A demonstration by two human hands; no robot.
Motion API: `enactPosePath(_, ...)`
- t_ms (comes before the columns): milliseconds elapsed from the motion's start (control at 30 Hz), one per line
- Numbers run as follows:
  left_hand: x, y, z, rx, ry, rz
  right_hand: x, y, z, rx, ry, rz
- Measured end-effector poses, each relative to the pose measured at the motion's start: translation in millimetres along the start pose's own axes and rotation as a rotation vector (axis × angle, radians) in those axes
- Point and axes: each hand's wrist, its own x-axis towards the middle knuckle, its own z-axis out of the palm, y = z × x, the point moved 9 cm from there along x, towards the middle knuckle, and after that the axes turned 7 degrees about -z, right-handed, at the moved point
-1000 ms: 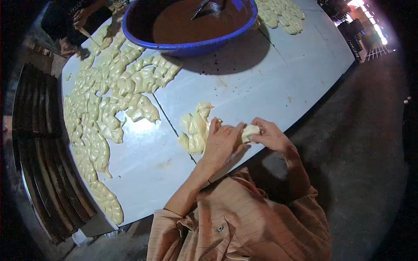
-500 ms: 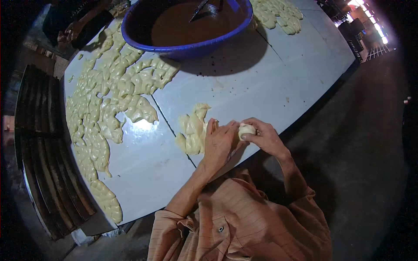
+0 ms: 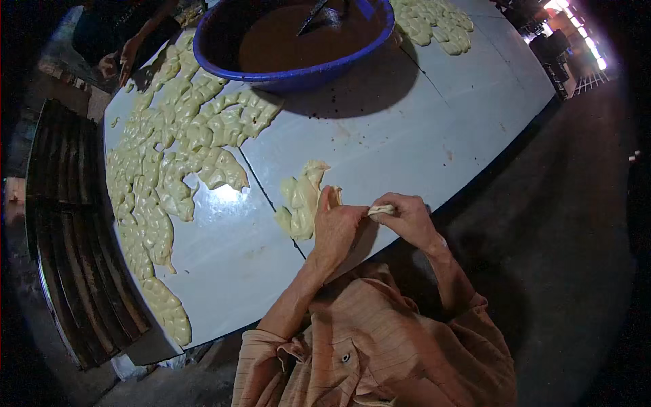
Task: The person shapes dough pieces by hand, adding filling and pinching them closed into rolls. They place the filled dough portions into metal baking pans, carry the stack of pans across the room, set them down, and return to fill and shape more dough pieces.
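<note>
In the fingers of my right hand is a small pale piece of dough, squeezed into a narrow fold between thumb and forefinger. My left hand meets it from the other side, its fingers curled at the dough's left end and its thumb raised; the fingertips are partly hidden. Just left of and behind my left hand, a small heap of soft, glossy, pale dough lies on the white table.
A blue basin of brown liquid, with a dark utensil in it, stands at the far side. Dough pieces spread over the left; more dough lies at the back. Dark ridged trays stand left. Another person's hand is at the far left.
My left hand's fingers, stretched out before, have curled in at the dough. The rounded lump in my right hand now looks flattened and folded. The other person's hand has shifted toward the table.
</note>
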Motion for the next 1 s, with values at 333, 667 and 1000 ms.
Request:
enactPosePath(333, -6, 6, -2, 0.062, 0.211, 0.165, -1, -35, -37, 1.290, 0.099, -0.162)
enactPosePath(667, 15, -21, -73, -1.080, -0.066, -0.258, 35, -31, 4, 1.007, 0.118, 0.136)
enactPosePath(1000, 17, -39, -90, -1.216, 0.166, -0.229, 64, -40, 1, 0.353, 0.281, 0.070)
